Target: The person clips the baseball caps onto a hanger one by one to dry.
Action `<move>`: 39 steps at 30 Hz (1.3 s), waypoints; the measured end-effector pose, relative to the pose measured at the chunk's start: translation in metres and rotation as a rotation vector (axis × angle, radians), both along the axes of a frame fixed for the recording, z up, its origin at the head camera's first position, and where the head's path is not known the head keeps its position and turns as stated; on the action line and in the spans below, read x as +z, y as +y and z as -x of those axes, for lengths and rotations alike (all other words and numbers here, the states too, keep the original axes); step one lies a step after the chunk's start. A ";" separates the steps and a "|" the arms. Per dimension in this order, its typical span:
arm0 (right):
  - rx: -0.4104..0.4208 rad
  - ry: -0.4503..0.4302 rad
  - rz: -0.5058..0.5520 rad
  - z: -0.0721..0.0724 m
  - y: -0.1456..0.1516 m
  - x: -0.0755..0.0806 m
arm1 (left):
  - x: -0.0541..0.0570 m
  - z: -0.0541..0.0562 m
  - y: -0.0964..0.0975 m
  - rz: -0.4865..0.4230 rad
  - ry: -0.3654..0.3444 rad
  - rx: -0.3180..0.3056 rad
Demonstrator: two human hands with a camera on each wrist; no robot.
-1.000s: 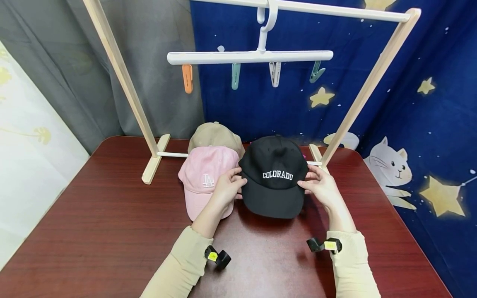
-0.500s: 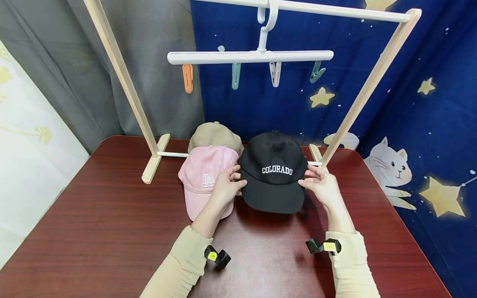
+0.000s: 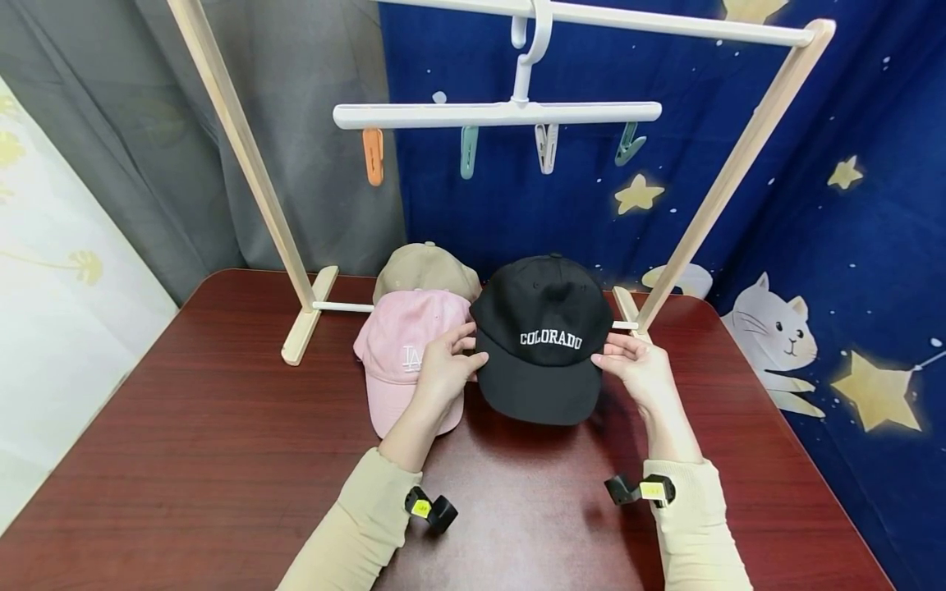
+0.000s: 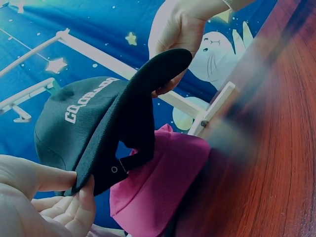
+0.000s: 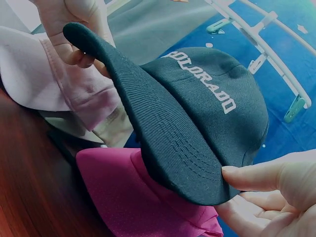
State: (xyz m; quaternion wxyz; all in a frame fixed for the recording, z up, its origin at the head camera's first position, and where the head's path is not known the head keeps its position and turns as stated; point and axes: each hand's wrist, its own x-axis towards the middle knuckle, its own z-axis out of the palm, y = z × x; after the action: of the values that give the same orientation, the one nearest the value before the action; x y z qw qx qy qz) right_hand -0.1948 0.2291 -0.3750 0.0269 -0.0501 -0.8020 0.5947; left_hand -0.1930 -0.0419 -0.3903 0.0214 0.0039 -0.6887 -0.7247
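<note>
Both hands hold a black baseball cap [image 3: 543, 328] lettered COLORADO, one at each side of its brim. The left hand [image 3: 446, 365] pinches the brim's left edge between thumb and fingers, and the right hand [image 3: 637, 369] pinches the right edge. Below and behind the black cap sits a bright pink cap [image 4: 163, 182], seen in both wrist views but hidden in the head view. A light pink cap [image 3: 410, 353] with a white LA emblem lies on the table beside the left hand. Behind that one is a beige cap [image 3: 427, 269], partly covered.
Above the caps a white hanger [image 3: 495, 113] hangs from a rack rail [image 3: 665, 25]. It carries an orange clip [image 3: 373, 156], a white clip [image 3: 545, 148] and two green clips. Wooden rack posts [image 3: 732, 180] stand on either side of the reddish-brown table [image 3: 222, 460].
The black cap has risen slightly and tilted, its crown now higher in the head view. Both hands keep their grip on the brim.
</note>
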 end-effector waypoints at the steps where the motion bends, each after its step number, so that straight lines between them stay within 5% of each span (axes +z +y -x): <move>1: 0.001 0.002 0.004 0.000 0.000 0.000 | 0.000 0.000 0.000 0.000 -0.002 0.003; 12: -0.005 0.005 0.020 0.001 -0.003 0.001 | 0.005 0.002 -0.004 -0.051 -0.056 0.009; 22: 0.001 0.037 0.113 0.000 -0.006 0.003 | 0.006 0.004 -0.007 -0.159 -0.114 -0.054; 39: 0.046 0.074 0.089 0.010 -0.006 0.022 | 0.026 0.017 -0.017 -0.094 -0.144 -0.224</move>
State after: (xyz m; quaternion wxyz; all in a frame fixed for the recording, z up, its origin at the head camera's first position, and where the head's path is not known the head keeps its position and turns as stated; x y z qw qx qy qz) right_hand -0.2045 0.2232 -0.3532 0.0409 -0.0108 -0.7742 0.6315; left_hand -0.2096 -0.0589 -0.3641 -0.1093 -0.0198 -0.6498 -0.7519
